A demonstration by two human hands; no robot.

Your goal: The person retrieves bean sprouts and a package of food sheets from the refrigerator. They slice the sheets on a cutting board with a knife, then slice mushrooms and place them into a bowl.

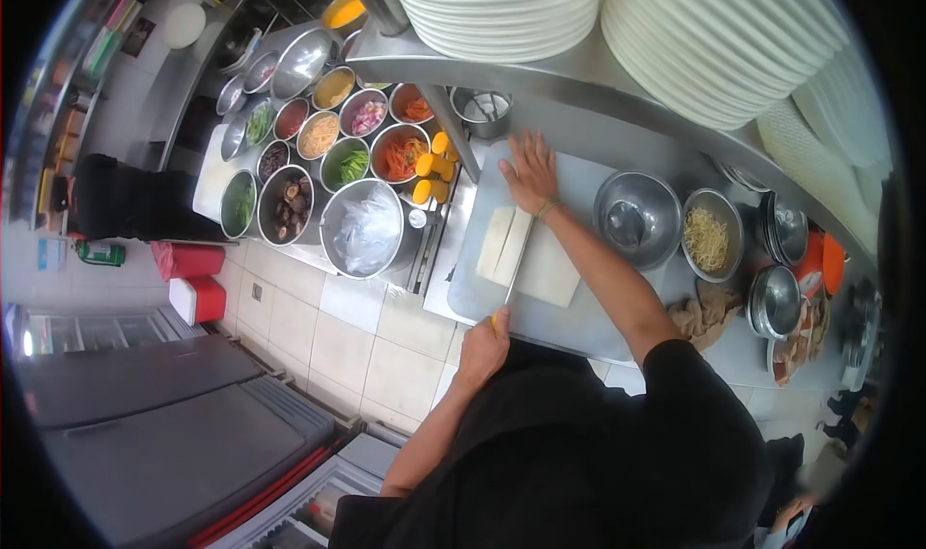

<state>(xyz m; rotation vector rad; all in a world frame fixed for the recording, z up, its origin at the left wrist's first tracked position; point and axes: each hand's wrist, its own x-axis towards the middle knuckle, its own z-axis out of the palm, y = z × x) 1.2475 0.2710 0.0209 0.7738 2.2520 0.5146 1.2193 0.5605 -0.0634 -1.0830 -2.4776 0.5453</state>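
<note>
A knife [518, 266] with a yellow handle is gripped in my left hand [482, 349], at the near edge of the cutting board [468, 293]. Its blade stands along a cut in a flat white slab [552, 271], whose kind I cannot make out. Left of the blade lie pale strips [496, 245] of the same stuff, side by side. My right hand [530, 171] rests palm down at the board's far side, fingers spread, just beyond the strips and the blade's tip. A cord circles that wrist.
Metal tubs of cut vegetables [349, 166] and mushrooms [286, 205] stand left, beside yellow-capped bottles [430, 166]. A steel bowl [666, 223] and a bowl of bean sprouts [707, 239] stand right. Stacked plates [497, 13] fill the overhead shelf. A person in dark clothes [135, 200] is far left.
</note>
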